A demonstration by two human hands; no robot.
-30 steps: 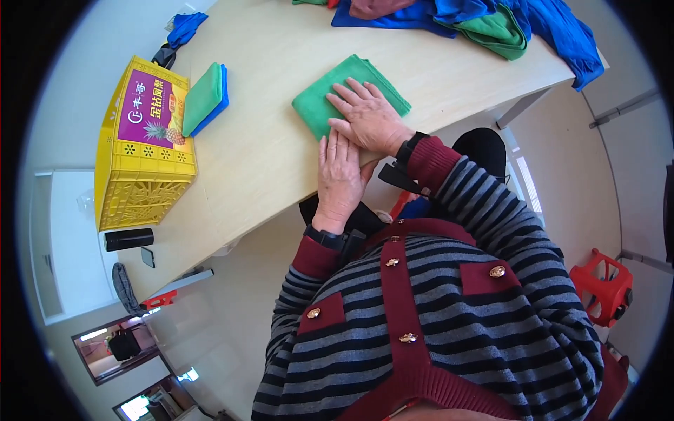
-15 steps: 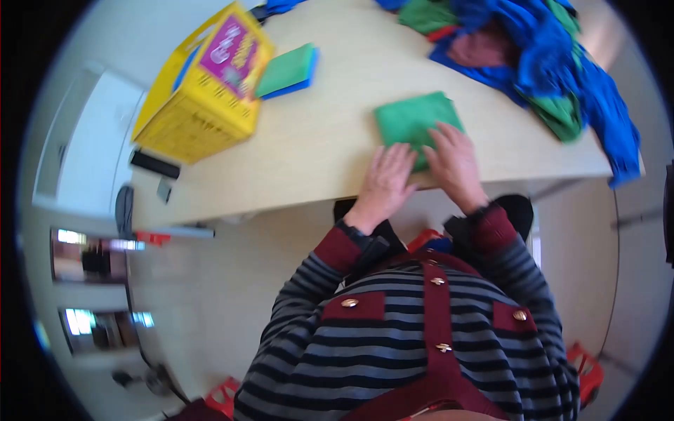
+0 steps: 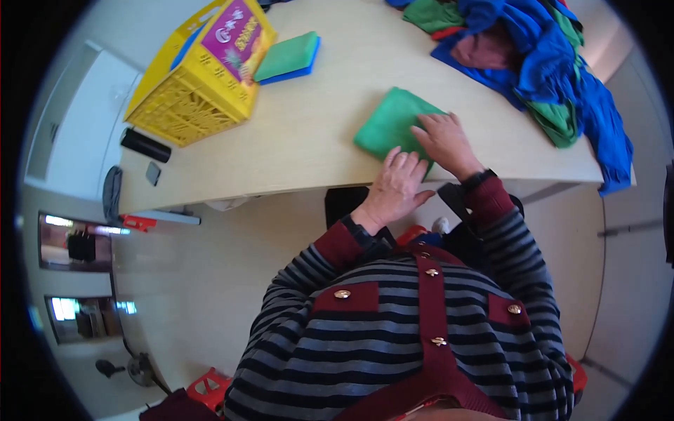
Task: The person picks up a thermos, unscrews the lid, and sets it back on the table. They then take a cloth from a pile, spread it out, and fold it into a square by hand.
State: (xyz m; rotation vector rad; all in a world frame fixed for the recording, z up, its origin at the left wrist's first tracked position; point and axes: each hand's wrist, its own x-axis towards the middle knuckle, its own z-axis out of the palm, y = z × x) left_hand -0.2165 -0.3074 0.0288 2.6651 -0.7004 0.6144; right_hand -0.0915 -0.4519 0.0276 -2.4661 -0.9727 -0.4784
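A folded green cloth (image 3: 390, 121) lies flat near the front edge of the table, turned at an angle. My left hand (image 3: 395, 184) rests on its near edge, fingers spread and laid over the cloth. On the right side of the same cloth lies my right hand (image 3: 445, 142), palm down with the fingers stretched out. Neither hand grips anything. Farther left, a folded green cloth (image 3: 288, 55) sits on top of a folded blue cloth (image 3: 307, 71), beside the basket.
A yellow plastic basket (image 3: 203, 77) stands at the table's left. Rumpled blue and green clothes (image 3: 554, 63) cover the right end and hang over the edge. A black cylinder (image 3: 146, 145) and a small grey object (image 3: 153, 173) lie on the pale table (image 3: 309, 133) at left.
The green cloth under my hands has turned and shifted slightly left. Both hands have moved a little with it. The whole view has shifted slightly.
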